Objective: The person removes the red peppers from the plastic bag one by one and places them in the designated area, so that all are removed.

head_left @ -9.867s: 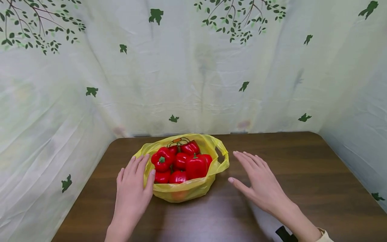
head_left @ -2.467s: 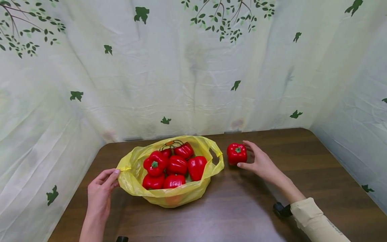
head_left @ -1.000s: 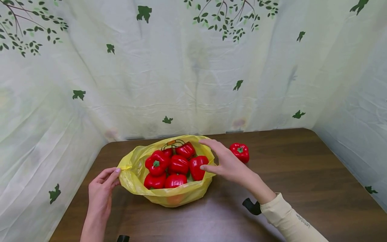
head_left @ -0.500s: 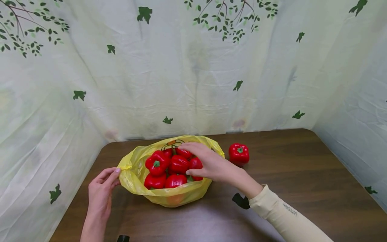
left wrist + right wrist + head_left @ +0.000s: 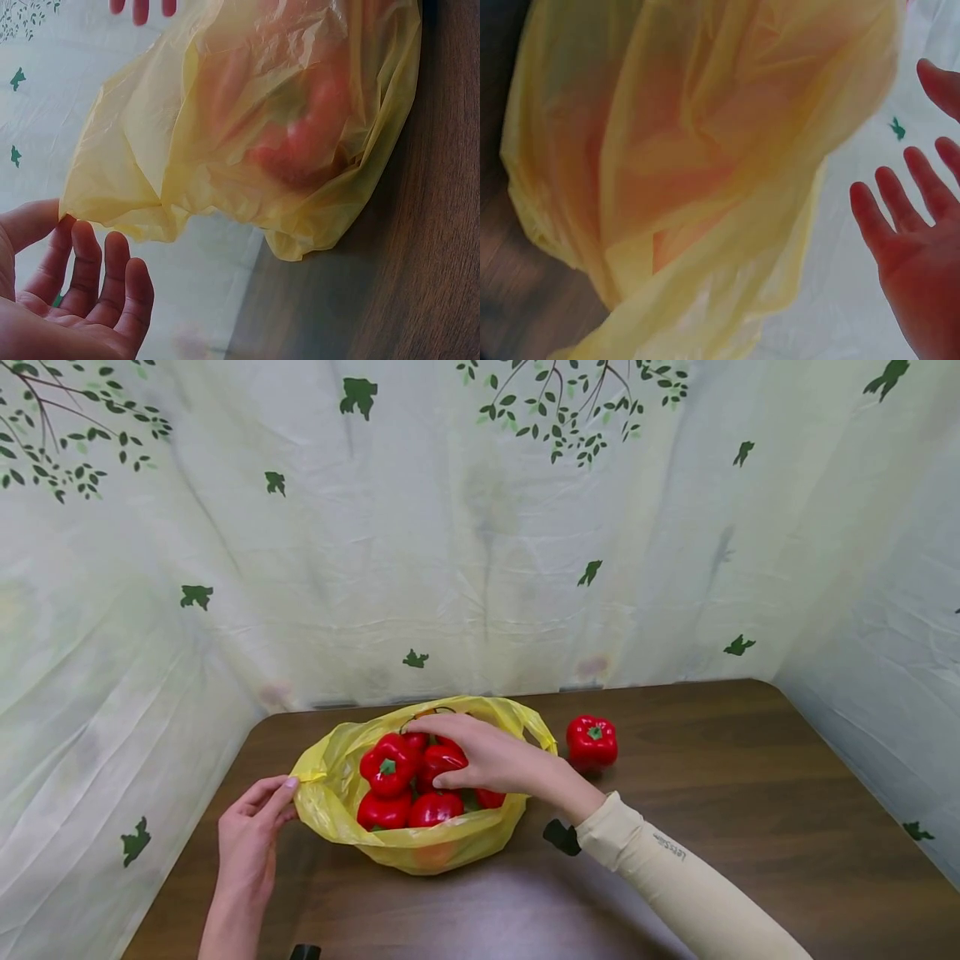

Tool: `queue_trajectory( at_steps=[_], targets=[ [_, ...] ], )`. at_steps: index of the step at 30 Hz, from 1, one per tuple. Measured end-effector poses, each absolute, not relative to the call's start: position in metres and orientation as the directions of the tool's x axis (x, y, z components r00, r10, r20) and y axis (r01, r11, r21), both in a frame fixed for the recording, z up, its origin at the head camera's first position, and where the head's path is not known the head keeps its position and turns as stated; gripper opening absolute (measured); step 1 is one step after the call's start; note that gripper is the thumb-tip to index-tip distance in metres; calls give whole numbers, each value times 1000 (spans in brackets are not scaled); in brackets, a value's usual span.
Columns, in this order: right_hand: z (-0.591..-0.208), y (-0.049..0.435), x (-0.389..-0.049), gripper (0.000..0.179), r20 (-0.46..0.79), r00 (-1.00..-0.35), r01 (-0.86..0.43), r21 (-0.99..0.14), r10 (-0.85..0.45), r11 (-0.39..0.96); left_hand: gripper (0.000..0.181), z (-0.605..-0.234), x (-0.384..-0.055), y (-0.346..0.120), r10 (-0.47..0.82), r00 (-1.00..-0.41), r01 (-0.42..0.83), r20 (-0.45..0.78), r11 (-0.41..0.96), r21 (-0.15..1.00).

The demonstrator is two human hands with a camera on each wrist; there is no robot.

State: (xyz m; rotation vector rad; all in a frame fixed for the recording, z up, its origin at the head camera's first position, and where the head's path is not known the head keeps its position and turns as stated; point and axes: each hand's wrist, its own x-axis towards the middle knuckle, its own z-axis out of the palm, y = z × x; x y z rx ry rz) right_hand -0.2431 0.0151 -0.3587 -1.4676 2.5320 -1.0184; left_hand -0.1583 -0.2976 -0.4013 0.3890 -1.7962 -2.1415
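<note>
Head view first: where does the yellow bag (image 5: pixel 416 853) stand?

Just below the middle of the frame, on the brown bench (image 5: pixel 750 810), its mouth wide and a heap of red peppers (image 5: pixel 387 766) inside.

And the left hand (image 5: pixel 250 818)?

Lower left of the frame. Thumb and forefinger pinch the bag's left edge between them. From the left wrist view I see the other fingers (image 5: pixel 85 259) curving loosely, apart from the plastic.

What about the right hand (image 5: pixel 480 756)?

That one is near the centre of the frame, over the bag's mouth from the right, above the peppers. Its thumb stands well away from the fingers, with a pepper showing in the gap.

Does it have hold of that pepper?

I see no grip. On the right side of the right wrist view, its fingers are parted and only gently bent. Whether a fingertip touches a pepper, I cannot tell.

Are they all in the bag?

One lone pepper (image 5: pixel 592 742) sits on the bench right of centre, near the bag's right handle, green stem towards us.

And around them?

A cream sleeve (image 5: pixel 675 881) crosses the lower right; a pale curtain (image 5: pixel 480 593) with printed green leaves fills the upper frame.
</note>
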Motion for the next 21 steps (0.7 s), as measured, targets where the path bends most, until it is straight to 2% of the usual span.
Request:
queue_trajectory(
  at_steps=[14, 21],
  targets=[
    [-373, -20, -262, 65, 235, -511, -735, -619, -827, 278, 14, -400, -158, -298, -404, -915, 70, -5, -169, 983],
    [-382, -29, -266, 69, 212, -535, -719, -623, -818, 308, 16, -399, -157, -298, -408, -913, 57, -13, -160, 985]
  ],
)
